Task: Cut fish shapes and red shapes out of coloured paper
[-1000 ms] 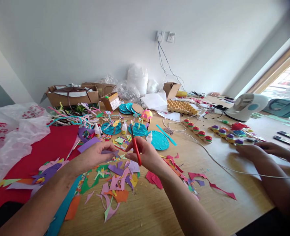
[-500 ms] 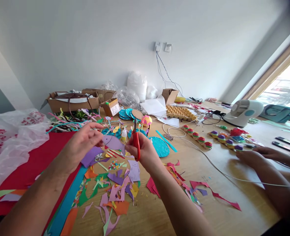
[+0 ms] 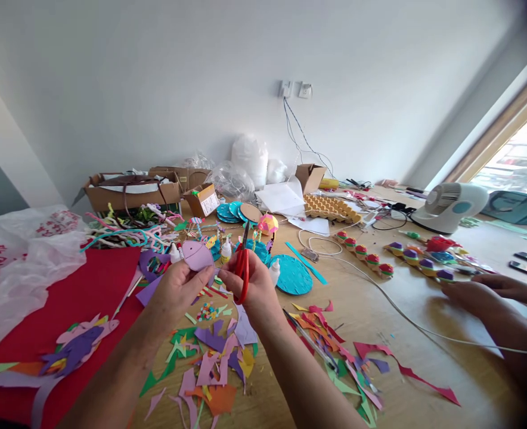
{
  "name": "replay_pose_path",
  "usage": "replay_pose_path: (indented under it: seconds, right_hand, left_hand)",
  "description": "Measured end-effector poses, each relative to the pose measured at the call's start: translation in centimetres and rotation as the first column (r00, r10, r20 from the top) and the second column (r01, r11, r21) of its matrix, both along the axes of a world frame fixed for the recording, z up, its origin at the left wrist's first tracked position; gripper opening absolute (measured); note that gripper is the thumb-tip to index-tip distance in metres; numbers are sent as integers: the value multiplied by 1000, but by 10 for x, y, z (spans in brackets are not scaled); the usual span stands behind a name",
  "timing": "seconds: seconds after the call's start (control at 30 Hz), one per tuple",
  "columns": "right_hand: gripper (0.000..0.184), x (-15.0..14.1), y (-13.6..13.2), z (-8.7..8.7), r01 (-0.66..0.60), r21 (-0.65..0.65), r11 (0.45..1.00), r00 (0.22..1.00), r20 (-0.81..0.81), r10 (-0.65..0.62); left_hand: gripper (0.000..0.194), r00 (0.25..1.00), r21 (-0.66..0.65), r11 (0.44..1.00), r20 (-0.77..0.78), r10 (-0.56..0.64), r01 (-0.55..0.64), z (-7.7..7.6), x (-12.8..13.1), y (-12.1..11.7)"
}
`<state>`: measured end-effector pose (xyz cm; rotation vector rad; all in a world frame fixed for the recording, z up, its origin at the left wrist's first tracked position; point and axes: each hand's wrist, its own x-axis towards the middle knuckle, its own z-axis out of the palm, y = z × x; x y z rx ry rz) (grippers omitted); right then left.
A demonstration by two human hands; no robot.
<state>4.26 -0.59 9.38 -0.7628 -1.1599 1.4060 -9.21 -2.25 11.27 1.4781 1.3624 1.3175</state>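
A lilac paper fish (image 3: 197, 253) with a drawn eye and gill line stands raised over the table. My left hand (image 3: 178, 289) pinches its lower edge between thumb and fingers. Red-handled scissors (image 3: 242, 271) hang on my right hand (image 3: 258, 292), blades pointing up and away from the paper. The right fingertips are close by the fish's tail end; whether they touch it I cannot tell. Below both hands lie paper scraps (image 3: 219, 357) in purple, pink, green and orange, and a small pile of coloured beads (image 3: 207, 311).
A blue disc (image 3: 294, 275) and glue bottle (image 3: 275, 271) lie beyond my right hand. Red paper (image 3: 107, 280) with cut fish covers the left side. At right, another person's hands (image 3: 478, 295) are near painted egg-carton strips (image 3: 411, 256). A white cable (image 3: 380, 289) crosses the table.
My left hand, fingers loose beside the fish before, has come down and now grips its lower edge. The fish has turned head-up. The scissors stay in my right hand.
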Motion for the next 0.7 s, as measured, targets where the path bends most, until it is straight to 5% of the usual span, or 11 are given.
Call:
replay_pose_path:
  seconds: [0.33, 0.7]
  right_hand:
    - [30, 1, 1, -3, -4, 27, 1000, 1000, -10, 5]
    - [27, 11, 0, 0, 49, 64, 997, 997, 63, -53]
  left_hand:
    - [26, 998, 0, 1000, -54, -12, 12, -9, -2, 6]
    - [19, 1000, -16, 999, 5, -28, 28, 0, -13, 0]
